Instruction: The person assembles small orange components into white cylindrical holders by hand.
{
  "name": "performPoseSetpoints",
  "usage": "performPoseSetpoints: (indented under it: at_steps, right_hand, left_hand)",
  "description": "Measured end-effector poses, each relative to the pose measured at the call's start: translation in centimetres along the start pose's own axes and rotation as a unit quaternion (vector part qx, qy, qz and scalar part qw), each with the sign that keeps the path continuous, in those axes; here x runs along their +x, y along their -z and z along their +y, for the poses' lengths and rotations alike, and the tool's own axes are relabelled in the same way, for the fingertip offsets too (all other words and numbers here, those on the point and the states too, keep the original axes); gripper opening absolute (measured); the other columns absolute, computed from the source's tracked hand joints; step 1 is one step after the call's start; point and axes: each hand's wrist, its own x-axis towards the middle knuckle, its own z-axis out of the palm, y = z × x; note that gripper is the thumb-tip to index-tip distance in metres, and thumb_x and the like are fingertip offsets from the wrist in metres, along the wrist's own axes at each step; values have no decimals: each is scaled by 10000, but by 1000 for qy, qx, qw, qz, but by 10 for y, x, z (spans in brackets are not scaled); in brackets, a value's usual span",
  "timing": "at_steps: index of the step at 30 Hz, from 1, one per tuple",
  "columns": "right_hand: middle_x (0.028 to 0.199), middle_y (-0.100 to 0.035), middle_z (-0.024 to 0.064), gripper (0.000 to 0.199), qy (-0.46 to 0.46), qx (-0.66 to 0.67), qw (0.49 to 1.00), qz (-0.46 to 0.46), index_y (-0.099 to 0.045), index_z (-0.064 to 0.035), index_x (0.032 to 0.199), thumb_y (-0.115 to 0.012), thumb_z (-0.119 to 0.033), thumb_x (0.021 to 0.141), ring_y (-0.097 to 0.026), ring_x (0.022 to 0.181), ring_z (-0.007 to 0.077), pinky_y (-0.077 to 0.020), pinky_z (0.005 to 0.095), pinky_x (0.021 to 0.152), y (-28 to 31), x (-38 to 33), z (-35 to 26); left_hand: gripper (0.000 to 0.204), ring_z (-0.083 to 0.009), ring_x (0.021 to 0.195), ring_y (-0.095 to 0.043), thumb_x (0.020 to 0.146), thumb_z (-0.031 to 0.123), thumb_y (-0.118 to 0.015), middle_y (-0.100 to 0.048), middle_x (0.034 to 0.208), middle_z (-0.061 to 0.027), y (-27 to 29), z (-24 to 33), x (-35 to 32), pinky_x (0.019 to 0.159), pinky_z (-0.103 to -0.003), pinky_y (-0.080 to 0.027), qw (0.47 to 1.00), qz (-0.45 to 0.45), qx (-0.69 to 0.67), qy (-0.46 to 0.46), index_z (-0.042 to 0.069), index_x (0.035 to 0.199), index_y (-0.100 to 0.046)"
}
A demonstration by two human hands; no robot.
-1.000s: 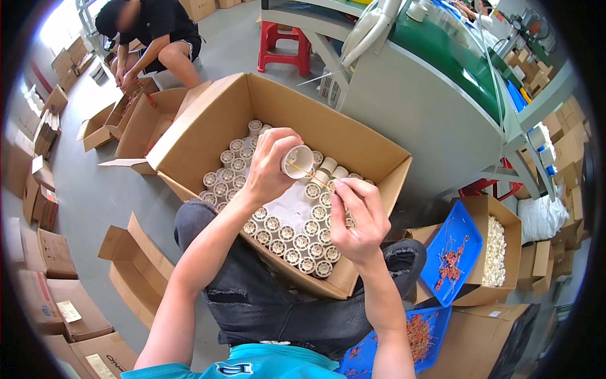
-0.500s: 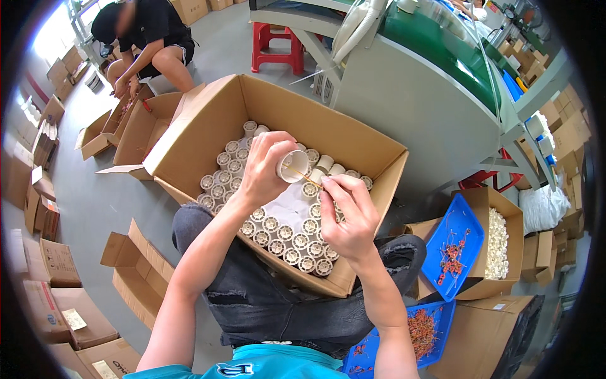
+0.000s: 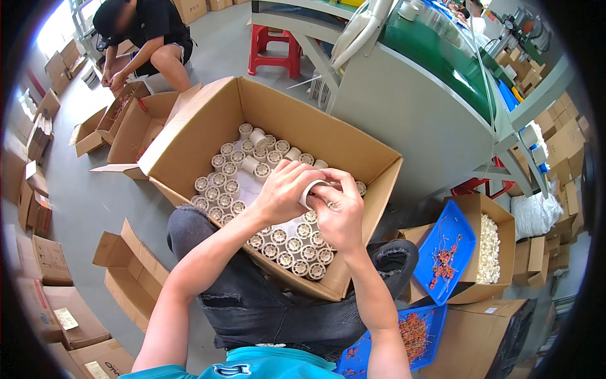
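Your left hand [image 3: 287, 189] grips a white spool [image 3: 310, 191] around its barrel, open end turned toward you, and holds it just above the rows in the big box [image 3: 208, 120] that rests on your lap. Lifted clear like that, the spool's face is probably easy to see and reach. Your right hand [image 3: 344, 211] is closed in against the spool's end, fingers curled and touching it; whether they pinch something small there you cannot tell, since the fingers hide it. The other spools [image 3: 287, 245] stand upright in tight rows, hollow ends up, with a few tipped over at the far side, so each can likely be picked by its rim. To your right, blue trays [image 3: 451, 249] of reddish wire parts sit on smaller boxes, near your right hand. Another person [image 3: 148, 38] crouches over boxes at the far left. Compared with a second ago, your hands have come together: the right hand then hovered apart above the rows, and the spool was held higher with its open end plainly showing; now your fingers cover most of it.
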Motion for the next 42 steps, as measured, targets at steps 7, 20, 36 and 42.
performPoseSetpoints:
  at_steps: [7,20,36,42]
  right_hand:
    - [1073,-643,117,202,-42,-36,998,8,-760,-36,930,-754,-15,729,-649,907,249,-538,361,796,1,-1,-7]
    - [1053,-664,109,156,-92,59,994,27,-748,20,918,-705,37,770,-677,849,233,-545,339,767,-8,-5,1]
    - [1089,-662,124,171,-102,79,990,50,-753,20,929,-692,54,773,-674,923,228,-540,338,806,-15,-11,1]
    - [1065,-665,129,153,-139,105,984,27,-757,20,901,-704,42,759,-671,897,240,-536,339,799,-12,-8,7]
  left_hand:
    - [534,-303,924,-652,567,53,-793,-647,990,-100,-1,-1,-3,785,-409,-524,998,-12,-56,31,62,1065,-600]
    - [582,-334,910,-636,566,0,-793,-613,1011,-123,-2,0,-6,756,-404,-523,995,-37,-85,47,42,1101,-567]
    - [568,-337,890,-637,569,-26,-768,-620,1027,-141,-5,-4,-7,751,-407,-531,998,7,-67,-7,27,1097,-567]
    - [544,-328,873,-641,579,-23,-777,-620,993,-130,1,1,-4,729,-401,-530,997,-37,-68,28,36,1077,-566]
